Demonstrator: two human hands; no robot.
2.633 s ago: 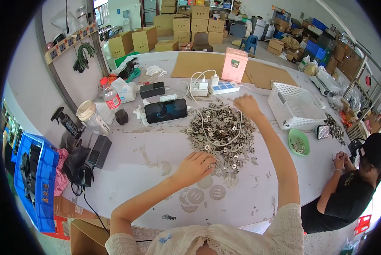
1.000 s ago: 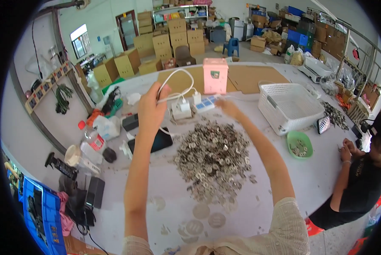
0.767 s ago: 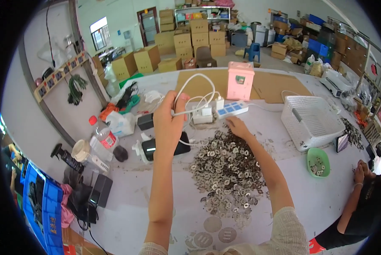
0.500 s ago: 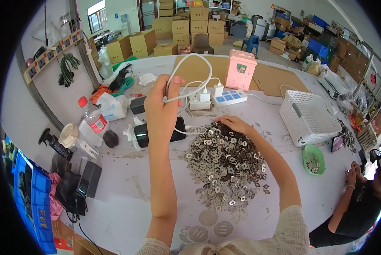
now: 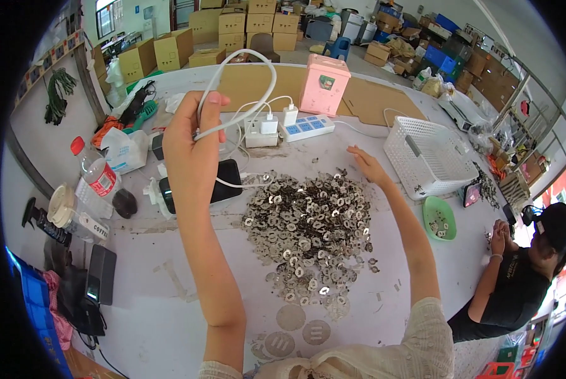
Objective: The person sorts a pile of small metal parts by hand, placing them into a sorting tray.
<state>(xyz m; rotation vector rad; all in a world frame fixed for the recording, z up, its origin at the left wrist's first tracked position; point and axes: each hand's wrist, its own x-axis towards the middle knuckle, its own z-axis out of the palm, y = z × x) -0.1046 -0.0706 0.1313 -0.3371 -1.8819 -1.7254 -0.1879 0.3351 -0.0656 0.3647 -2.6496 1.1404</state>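
My left hand (image 5: 194,126) is raised over the back left of the table, closed on a thick white cable (image 5: 274,76) that stands up in a loop. Below it lies a black, phone-like device (image 5: 228,172), with a thin white cord running from it to the edge of a heap of small metal pieces (image 5: 311,221). These flat pieces have cut-out centres. My right hand (image 5: 367,167) is beyond the heap's back right side, fingers stretched out and nothing in them.
Behind the heap are a power strip (image 5: 309,127) with chargers and a pink bin (image 5: 324,85). To the right stand a white basket (image 5: 425,158) and a green bowl (image 5: 439,218), near a seated co-worker (image 5: 517,278). A bottle (image 5: 103,177) and jar (image 5: 74,215) are left.
My right hand has come off the heap's back edge and moved right, its fingers straightening. My left hand still holds the looped cable. The whole view has shifted toward the right.
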